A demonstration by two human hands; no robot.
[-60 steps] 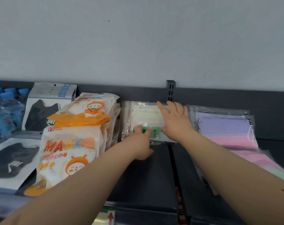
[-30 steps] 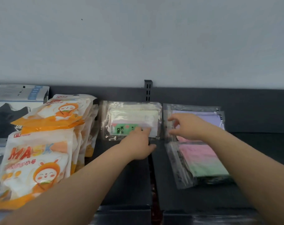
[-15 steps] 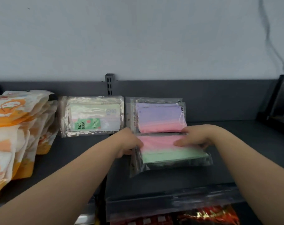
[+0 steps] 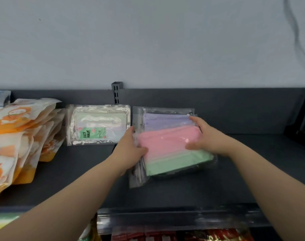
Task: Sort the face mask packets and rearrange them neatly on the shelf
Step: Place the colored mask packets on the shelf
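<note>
Both hands grip a clear plastic packet of pink and green face masks (image 4: 171, 152), which lies tilted on the dark grey shelf (image 4: 183, 188) with its far edge overlapping a second clear packet of lilac masks (image 4: 165, 120) propped against the shelf's back panel. The left hand (image 4: 129, 150) clasps the packet's left edge, thumb on top and fingers hidden beneath; the right hand (image 4: 205, 136) holds the right edge, thumb pressed on the pink part and fingers curled round the far corner. Just to the left stands a crinkled clear packet with pale masks and a green label (image 4: 92, 133) reading "FACE MASK"; smaller print on it is too blurred to read. Further left, leaning orange and white pouches with a cartoon face (image 4: 24, 129) stand in a row, their lettering not legible here. Behind the packets, a slotted metal upright (image 4: 116, 92) rises against the pale wall.
</note>
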